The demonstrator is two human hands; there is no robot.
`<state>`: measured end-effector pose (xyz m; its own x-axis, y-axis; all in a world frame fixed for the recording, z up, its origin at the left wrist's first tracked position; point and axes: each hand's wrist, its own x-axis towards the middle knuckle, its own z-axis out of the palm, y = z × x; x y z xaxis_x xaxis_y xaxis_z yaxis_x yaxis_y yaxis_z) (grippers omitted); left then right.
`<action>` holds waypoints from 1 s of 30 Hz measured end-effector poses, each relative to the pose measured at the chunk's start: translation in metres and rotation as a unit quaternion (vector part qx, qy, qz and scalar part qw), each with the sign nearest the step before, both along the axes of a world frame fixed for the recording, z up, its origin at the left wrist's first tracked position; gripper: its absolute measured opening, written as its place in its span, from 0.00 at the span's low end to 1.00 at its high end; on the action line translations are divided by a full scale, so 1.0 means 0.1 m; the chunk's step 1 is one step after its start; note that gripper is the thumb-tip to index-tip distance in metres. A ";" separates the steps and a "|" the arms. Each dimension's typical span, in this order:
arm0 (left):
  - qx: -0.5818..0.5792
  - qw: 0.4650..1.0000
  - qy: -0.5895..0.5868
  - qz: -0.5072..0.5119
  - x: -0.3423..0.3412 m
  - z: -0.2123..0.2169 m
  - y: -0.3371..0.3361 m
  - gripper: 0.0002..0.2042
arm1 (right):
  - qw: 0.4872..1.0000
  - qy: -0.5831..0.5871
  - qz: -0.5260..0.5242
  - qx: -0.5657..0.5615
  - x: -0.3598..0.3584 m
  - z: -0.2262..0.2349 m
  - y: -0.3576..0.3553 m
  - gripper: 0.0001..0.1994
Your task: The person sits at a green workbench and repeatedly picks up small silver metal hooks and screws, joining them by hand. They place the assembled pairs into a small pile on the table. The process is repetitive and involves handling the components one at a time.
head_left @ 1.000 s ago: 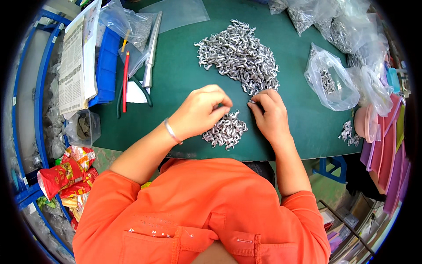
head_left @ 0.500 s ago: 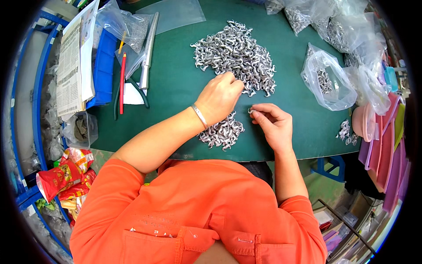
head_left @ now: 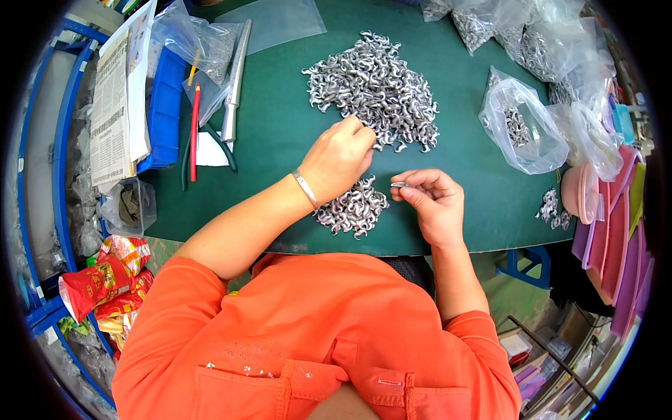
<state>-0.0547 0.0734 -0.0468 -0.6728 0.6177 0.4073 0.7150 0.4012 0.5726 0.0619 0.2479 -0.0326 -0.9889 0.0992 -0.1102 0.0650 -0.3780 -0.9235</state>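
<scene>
Between the thumb and fingers of my right hand a small curved silver metal piece is pinched, held above the table. My left hand, with a silver bangle on the wrist, is closed with its fingers curled down. Whatever it may hold is hidden beneath the fingers. It hovers between two heaps of similar curved pieces: a large heap on the far side and a small heap nearer me, partly covered by the hand.
On the green table, a tapered metal rod, a red pen and pliers lie left, beside a blue bin. An opened plastic bag of pieces and more filled bags stand right, near a pink cup.
My left hand has drawn back slightly from the large heap, toward the left and me. My right hand has shifted a little left, and the pinched piece shows more clearly.
</scene>
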 end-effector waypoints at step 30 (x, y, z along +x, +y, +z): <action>0.073 0.992 -0.074 0.066 0.00 0.15 -0.34 0.04 | 0.977 0.083 -0.009 0.194 -0.20 0.02 -0.13 0.20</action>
<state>-0.0544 0.0395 -0.0315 -0.8033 0.4615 0.3766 0.5650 0.3902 0.7270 0.0419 0.2354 -0.0302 -0.9875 0.1201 0.1020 -0.1024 0.0026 -0.9947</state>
